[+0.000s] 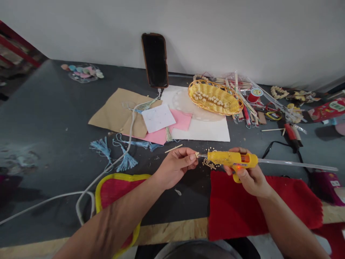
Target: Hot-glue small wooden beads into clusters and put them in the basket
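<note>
My right hand (249,178) is wrapped around a yellow hot glue gun (225,159), its small light glowing orange. A long clear glue stick (296,164) sticks out of the gun's back end. Thumb and fingers of my left hand (179,165) pinch a small beige piece (197,154), too small to make out well. The gun's nozzle (203,155) points left and is at this piece; whether they touch I cannot tell. Loose pale beads (209,165) lie scattered on the dark table below the nozzle, partly hidden by the gun.
A yellow wicker basket (215,98) holds small pale pieces. A phone (155,61) leans on the wall, its white cable (130,133) crossing the table. Blue tassels (126,160) lie left, red cloth (234,212) right. Scissors (273,113) and a thread spool (254,96) sit back right.
</note>
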Action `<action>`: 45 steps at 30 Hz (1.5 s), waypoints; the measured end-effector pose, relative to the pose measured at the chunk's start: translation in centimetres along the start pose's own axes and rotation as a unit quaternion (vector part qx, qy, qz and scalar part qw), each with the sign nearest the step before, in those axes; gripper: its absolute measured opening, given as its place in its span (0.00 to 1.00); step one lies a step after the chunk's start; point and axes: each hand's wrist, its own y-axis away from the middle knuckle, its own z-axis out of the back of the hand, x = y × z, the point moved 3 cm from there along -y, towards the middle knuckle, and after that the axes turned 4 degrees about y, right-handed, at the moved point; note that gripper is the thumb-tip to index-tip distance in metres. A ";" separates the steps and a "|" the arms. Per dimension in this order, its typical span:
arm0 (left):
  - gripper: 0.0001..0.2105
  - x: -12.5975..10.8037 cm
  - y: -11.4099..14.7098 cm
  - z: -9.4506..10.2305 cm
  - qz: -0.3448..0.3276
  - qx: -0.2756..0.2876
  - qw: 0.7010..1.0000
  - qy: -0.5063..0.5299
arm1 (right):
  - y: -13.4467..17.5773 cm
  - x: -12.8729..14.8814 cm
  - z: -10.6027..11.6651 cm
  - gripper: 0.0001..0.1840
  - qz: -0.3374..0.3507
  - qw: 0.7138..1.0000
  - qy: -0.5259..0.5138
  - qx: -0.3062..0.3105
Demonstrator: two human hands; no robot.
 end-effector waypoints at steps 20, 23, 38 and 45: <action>0.12 0.0 0.0 -0.1 0.000 0.000 1.000 0.000 | 0.3 -0.3 0.0 0.20 -0.018 0.999 -0.032 -0.012; 0.12 0.0 0.0 -0.1 -0.001 0.000 1.000 0.002 | 0.1 0.0 0.0 0.20 -0.011 1.000 -0.028 0.000; 0.12 -0.1 0.1 -0.1 -0.004 -0.002 1.000 -0.001 | 0.3 -0.3 0.1 0.22 -0.033 0.999 -0.035 -0.001; 0.11 0.0 0.0 0.0 -0.007 0.002 1.000 0.001 | 0.3 -0.2 0.0 0.22 -0.040 0.998 -0.055 0.009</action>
